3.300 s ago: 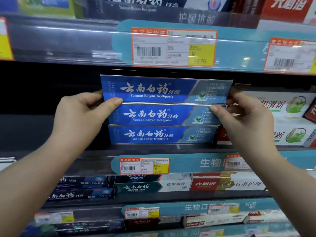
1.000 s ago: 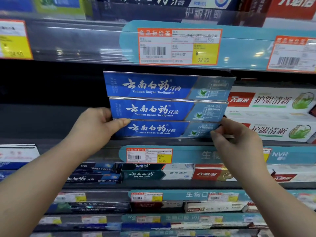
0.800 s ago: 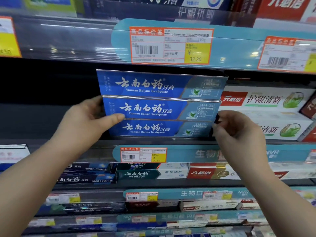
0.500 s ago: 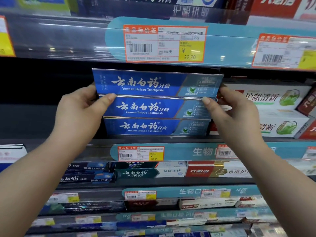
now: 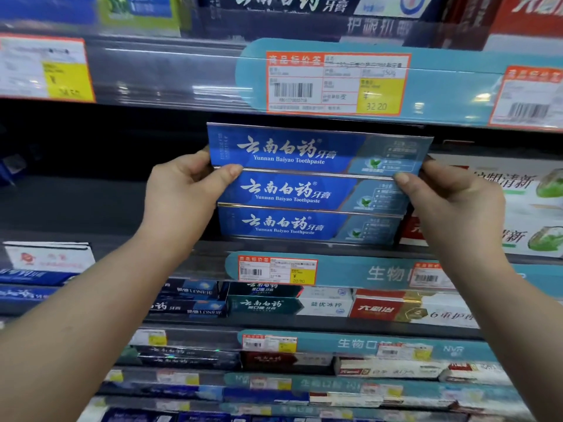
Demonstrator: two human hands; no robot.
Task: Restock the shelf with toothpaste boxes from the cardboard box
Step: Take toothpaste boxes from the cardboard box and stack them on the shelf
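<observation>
Our left hand (image 5: 182, 193) and right hand (image 5: 454, 193) clamp the ends of the top toothpaste box (image 5: 316, 149), which sits on two matching boxes at the shelf (image 5: 201, 263) front edge. We judge we're squaring the stack; next, push it back flush.

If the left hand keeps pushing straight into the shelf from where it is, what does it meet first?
Likely nothing soon. The left hand grips the left end of the top blue Yunnan Baiyao toothpaste box; behind and left of it the shelf bay is dark and looks free. Depth to the back panel is unclear.
</observation>
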